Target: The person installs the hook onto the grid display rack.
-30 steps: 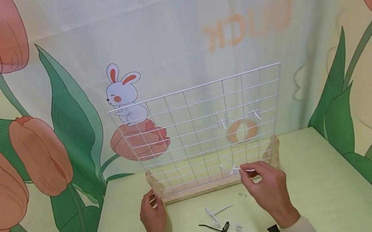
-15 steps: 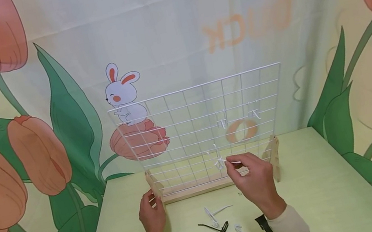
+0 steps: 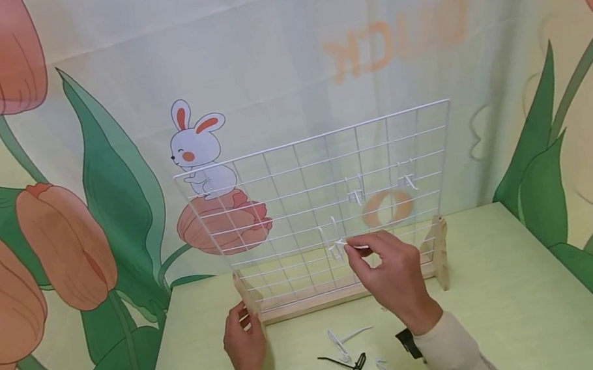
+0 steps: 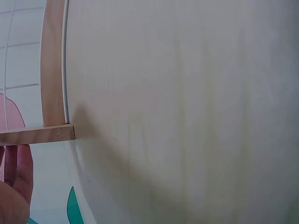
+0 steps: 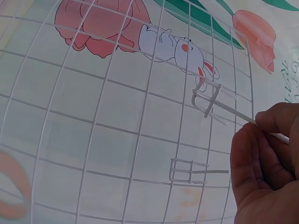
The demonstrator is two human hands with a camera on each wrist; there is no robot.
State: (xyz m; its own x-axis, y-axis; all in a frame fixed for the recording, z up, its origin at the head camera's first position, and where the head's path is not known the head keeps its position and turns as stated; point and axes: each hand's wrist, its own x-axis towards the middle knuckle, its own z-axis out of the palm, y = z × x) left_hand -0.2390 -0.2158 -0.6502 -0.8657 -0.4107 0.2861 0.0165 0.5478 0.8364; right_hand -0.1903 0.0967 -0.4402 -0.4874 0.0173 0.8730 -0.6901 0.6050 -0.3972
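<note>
In the head view, the right hand (image 3: 393, 270) pinches a white hook (image 3: 338, 246) by its long arm, between thumb and forefinger. The hook is in front of the lower middle of a white wire grid (image 3: 294, 144), its two prongs pointing up; whether it touches the wires, I cannot tell. The grid stands upright in a wooden stand (image 3: 318, 306) on the table (image 3: 531, 302), and two hung hooks (image 3: 355, 196) sit on its right half. The left hand (image 3: 244, 346) is at the stand's left foot, its fingers against the wood. Nearer the person lie three loose white hooks (image 3: 338, 344) and one black hook (image 3: 355, 369).

In the left wrist view, fingertips meet the wooden foot; I cannot tell whether they grasp it or only rest there. The foot joins the base bar, with the grid beside it.

In the right wrist view, the thumb and forefinger grasp the end of the white hook's arm. It is tilted, and one hung hook is near it on the grid. A printed curtain (image 5: 103, 23) hangs behind.
</note>
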